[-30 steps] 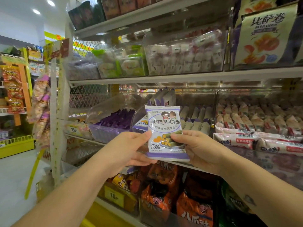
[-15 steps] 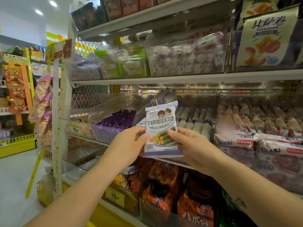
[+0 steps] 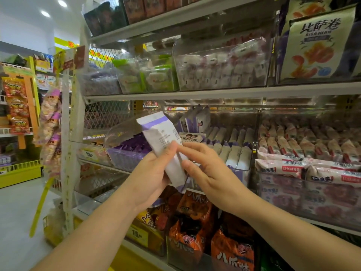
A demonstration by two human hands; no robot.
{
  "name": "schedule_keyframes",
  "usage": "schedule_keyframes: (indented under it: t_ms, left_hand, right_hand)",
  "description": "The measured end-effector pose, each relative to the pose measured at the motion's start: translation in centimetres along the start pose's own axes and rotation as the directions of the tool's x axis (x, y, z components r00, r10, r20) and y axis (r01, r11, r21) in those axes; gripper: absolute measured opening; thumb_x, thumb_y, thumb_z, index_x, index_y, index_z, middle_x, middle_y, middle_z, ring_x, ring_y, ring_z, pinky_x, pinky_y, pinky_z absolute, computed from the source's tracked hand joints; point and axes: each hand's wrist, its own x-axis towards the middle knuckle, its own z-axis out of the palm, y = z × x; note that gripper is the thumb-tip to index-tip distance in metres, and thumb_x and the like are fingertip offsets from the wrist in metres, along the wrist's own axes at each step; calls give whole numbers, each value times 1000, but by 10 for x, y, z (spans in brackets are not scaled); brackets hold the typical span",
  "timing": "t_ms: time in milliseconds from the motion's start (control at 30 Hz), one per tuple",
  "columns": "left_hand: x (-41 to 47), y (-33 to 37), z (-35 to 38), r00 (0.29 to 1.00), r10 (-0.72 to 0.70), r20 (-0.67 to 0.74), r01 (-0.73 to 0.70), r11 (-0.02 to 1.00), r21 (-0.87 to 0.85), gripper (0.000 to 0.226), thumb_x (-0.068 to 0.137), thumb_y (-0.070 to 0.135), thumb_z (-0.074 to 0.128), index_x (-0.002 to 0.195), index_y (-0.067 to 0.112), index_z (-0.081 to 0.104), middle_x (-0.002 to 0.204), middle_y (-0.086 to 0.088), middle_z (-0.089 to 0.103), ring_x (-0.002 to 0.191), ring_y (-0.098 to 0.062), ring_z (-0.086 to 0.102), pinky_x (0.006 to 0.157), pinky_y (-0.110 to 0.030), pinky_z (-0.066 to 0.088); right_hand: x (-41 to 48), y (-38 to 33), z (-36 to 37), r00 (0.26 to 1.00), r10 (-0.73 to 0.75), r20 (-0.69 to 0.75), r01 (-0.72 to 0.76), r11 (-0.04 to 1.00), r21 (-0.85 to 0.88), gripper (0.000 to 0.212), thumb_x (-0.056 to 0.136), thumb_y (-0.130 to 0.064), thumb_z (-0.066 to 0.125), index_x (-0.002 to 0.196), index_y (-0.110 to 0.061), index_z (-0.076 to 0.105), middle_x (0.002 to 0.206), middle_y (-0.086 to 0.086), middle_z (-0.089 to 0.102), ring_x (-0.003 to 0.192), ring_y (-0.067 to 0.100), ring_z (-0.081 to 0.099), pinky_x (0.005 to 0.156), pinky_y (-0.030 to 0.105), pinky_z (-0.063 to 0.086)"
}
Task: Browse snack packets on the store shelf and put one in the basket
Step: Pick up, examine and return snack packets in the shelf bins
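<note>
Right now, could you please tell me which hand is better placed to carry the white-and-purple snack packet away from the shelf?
Left, probably. The left hand grips the snack packet round its lower half, thumb across the back, while the right hand only lays nearly straight fingers against its edge.

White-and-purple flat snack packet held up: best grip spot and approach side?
Pinch the white-and-purple flat snack packet across its lower half, thumb on the printed back, fingers behind, coming from its left edge as the left hand does. It is thin and tilted, top leaning left, so the flat faces likely offer the widest hold. The right hand crowds the right edge.
</note>
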Motion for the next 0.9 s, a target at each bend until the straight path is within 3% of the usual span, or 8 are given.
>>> schedule_keyframes:
  t_ms: [100,167,233,333,533,633,767,900]
  left_hand:
    - [0,2,-6,999,33,-4,-33,999,-40,43,91,29,50,132,20,52,127,-7,65,118,-26,61,93,-43,54]
    - [-1,3,-8,999,37,23,-36,998,-53,42,92,23,50,134,23,49,130,-7,63,119,-26,61,93,-46,53]
    - [-2,4,-8,996,21,91,-14,997,-72,42,94,20,53,136,26,48,132,-8,61,121,-27,59,94,-47,52]
    - [-3,3,-9,989,5,145,4,998,-63,45,93,17,54,134,33,50,132,-9,60,122,-26,58,94,-47,52]
    - [4,0,-3,909,297,-291,-97,832,546,62,91,15,64,140,42,39,129,6,54,109,-9,61,87,-42,57]
    - [4,2,3,903,357,-239,-115,737,666,52,90,33,63,137,42,43,131,8,52,105,-4,63,78,-29,60]
    - [8,10,5,927,299,-227,-72,735,674,48,89,37,61,136,33,50,130,6,56,110,-9,61,89,-40,56]
    - [13,20,7,924,302,-233,-12,634,773,53,83,39,61,135,27,54,127,7,61,116,-11,57,95,-38,52]
  right_hand:
    - [4,0,-9,992,55,-113,-50,998,45,44,96,-33,50,139,-40,43,129,-26,44,121,-4,43,98,21,45]
    - [9,-1,-15,977,143,-156,-102,964,247,52,94,-27,56,143,-35,38,124,-25,52,107,-6,56,81,15,52]
    - [13,0,-22,973,213,-84,-149,866,478,49,93,-24,56,140,-30,42,116,-14,66,100,-2,65,75,18,55]
    - [14,-2,-29,986,165,-8,-134,828,545,33,94,-23,54,126,-28,52,108,-11,72,99,6,68,71,19,56]
    - [12,-3,-25,988,117,-98,-78,941,330,33,90,-24,60,113,-44,46,99,-10,69,89,1,68,61,19,56]
    - [11,-4,-21,992,71,-101,-50,978,200,41,87,-31,63,119,-47,43,100,-11,66,88,0,67,64,21,58]
    - [12,-5,-19,993,-21,-113,15,999,-49,49,86,-33,64,121,-55,38,92,-23,63,79,0,64,69,18,55]
    - [8,-7,-18,986,-152,-69,127,954,-273,52,87,-29,63,135,-36,43,92,-38,56,84,-15,54,75,9,46]
